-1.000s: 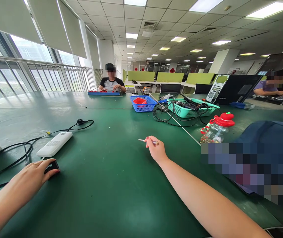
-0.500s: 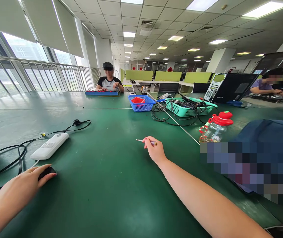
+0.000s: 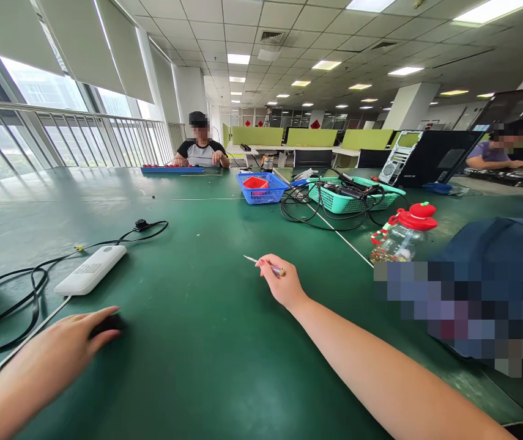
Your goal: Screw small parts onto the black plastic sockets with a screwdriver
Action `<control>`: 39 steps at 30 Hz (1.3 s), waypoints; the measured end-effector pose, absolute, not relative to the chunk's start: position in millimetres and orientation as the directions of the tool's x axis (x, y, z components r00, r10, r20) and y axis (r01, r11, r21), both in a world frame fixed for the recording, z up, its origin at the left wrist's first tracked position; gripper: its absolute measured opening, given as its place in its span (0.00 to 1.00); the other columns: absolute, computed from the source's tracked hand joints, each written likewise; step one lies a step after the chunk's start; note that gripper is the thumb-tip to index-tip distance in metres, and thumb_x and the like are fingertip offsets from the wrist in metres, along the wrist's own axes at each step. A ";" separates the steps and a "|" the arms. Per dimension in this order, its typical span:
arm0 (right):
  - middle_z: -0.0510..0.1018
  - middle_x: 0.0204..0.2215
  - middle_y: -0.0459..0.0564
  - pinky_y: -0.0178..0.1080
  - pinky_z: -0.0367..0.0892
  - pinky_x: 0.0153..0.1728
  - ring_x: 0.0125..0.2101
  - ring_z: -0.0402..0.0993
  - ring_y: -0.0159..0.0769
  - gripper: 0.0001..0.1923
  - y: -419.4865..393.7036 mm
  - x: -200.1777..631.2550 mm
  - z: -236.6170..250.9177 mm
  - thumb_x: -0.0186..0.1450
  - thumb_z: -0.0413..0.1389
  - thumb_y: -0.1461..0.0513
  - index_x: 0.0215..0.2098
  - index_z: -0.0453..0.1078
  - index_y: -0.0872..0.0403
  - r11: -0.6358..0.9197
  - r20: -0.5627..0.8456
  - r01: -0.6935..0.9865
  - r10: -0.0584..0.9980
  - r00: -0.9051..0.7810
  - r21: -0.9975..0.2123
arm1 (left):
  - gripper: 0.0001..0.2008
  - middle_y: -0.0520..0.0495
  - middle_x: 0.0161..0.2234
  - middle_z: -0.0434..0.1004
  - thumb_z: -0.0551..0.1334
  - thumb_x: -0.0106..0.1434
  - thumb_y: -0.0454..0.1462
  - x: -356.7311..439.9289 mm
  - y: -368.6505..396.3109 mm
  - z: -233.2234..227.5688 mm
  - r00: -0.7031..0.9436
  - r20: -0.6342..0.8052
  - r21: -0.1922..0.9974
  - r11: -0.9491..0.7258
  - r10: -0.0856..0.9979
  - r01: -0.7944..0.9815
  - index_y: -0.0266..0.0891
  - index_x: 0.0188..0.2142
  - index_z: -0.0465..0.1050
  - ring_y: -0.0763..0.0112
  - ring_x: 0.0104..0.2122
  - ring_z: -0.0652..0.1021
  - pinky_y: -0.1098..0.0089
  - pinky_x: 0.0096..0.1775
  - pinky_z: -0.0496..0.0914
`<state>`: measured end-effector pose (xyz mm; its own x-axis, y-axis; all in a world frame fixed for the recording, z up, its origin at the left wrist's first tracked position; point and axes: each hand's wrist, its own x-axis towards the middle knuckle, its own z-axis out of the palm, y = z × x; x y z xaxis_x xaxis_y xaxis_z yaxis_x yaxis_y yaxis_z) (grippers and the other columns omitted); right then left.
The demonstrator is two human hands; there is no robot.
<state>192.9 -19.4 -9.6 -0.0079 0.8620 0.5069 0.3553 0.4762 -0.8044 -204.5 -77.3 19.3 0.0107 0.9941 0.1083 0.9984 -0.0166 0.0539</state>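
Two baskets (image 3: pixel 261 195), one screwdriver (image 3: pixel 263 266)

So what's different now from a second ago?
Little. The left hand has slid a bit rightward across the green table, taking the small black object under its fingertips with it, away from the white box. The right hand kept pinching its thin tool, whose tip has drifted slightly left. The baskets, cables and bottle stayed put.

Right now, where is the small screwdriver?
In the head view, the small screwdriver is pinched in the right hand near the middle of the green table, tip pointing left, with the red-lidded jar off to its right.
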 end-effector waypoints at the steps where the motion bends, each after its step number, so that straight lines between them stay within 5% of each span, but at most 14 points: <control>1: 0.72 0.24 0.45 0.34 0.59 0.26 0.23 0.64 0.31 0.13 -21.7 190.5 -9.1 0.67 0.49 0.55 0.31 0.71 0.52 0.519 0.543 0.378 0.838 -0.050 -0.767 | 0.24 0.45 0.44 0.81 0.54 0.60 0.50 -178.6 -76.3 28.2 0.072 0.049 0.056 -0.075 0.996 0.996 0.45 0.52 0.72 0.53 0.43 0.79 0.57 0.48 0.70; 5: 0.74 0.23 0.45 0.37 0.60 0.32 0.24 0.66 0.31 0.11 -32.4 185.9 -4.4 0.66 0.52 0.60 0.28 0.71 0.52 0.695 0.702 0.521 0.674 -0.231 -0.496 | 0.20 0.46 0.49 0.79 0.57 0.62 0.44 -70.8 -57.7 46.1 0.365 0.022 0.192 -0.363 0.931 0.912 0.48 0.54 0.71 0.57 0.49 0.77 0.61 0.52 0.68; 9: 0.67 0.15 0.43 0.39 0.57 0.32 0.19 0.61 0.30 0.17 -44.4 191.9 4.7 0.66 0.50 0.62 0.19 0.63 0.52 0.754 0.839 0.590 0.497 -0.224 -0.289 | 0.14 0.43 0.45 0.79 0.57 0.63 0.39 -1.8 -23.2 30.7 0.528 0.087 0.271 -0.530 0.845 0.803 0.43 0.46 0.74 0.57 0.45 0.77 0.61 0.48 0.70; 16: 0.67 0.16 0.43 0.40 0.57 0.32 0.19 0.59 0.30 0.16 -50.0 187.9 4.3 0.66 0.48 0.61 0.21 0.64 0.52 0.825 0.806 0.513 0.462 -0.370 -0.237 | 0.26 0.44 0.49 0.76 0.57 0.62 0.35 12.3 7.0 -3.5 0.548 0.169 0.459 -0.557 0.820 0.692 0.43 0.60 0.60 0.58 0.50 0.73 0.57 0.54 0.67; 21: 0.69 0.18 0.42 0.39 0.57 0.32 0.21 0.59 0.29 0.15 -45.6 180.5 -0.3 0.67 0.49 0.62 0.22 0.66 0.52 0.826 0.772 0.509 0.483 -0.414 -0.243 | 0.30 0.47 0.50 0.77 0.61 0.56 0.32 3.4 9.9 -2.0 0.523 0.109 0.591 -0.479 0.845 0.650 0.44 0.59 0.61 0.60 0.50 0.73 0.58 0.55 0.67; 26: 0.69 0.18 0.42 0.39 0.58 0.32 0.20 0.59 0.29 0.14 -48.4 182.3 1.4 0.66 0.49 0.64 0.23 0.65 0.52 0.828 0.789 0.523 0.454 -0.414 -0.203 | 0.25 0.45 0.49 0.77 0.62 0.56 0.35 4.9 10.9 -0.5 0.499 0.106 0.603 -0.454 0.860 0.655 0.43 0.54 0.68 0.59 0.49 0.74 0.58 0.54 0.68; 39: 0.62 0.16 0.43 0.39 0.57 0.32 0.21 0.53 0.31 0.16 -57.2 177.6 9.1 0.65 0.52 0.63 0.19 0.63 0.52 0.817 0.720 0.561 0.308 -0.622 0.135 | 0.18 0.48 0.46 0.78 0.63 0.56 0.37 3.7 12.2 -4.3 0.490 0.127 0.608 -0.458 0.862 0.648 0.46 0.48 0.73 0.60 0.47 0.76 0.60 0.52 0.69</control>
<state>177.6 -57.2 9.1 -0.6217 0.3083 0.7200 0.5610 0.8168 0.1347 3.7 12.2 -4.3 0.4904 0.8622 0.1268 0.6485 -0.4582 0.6079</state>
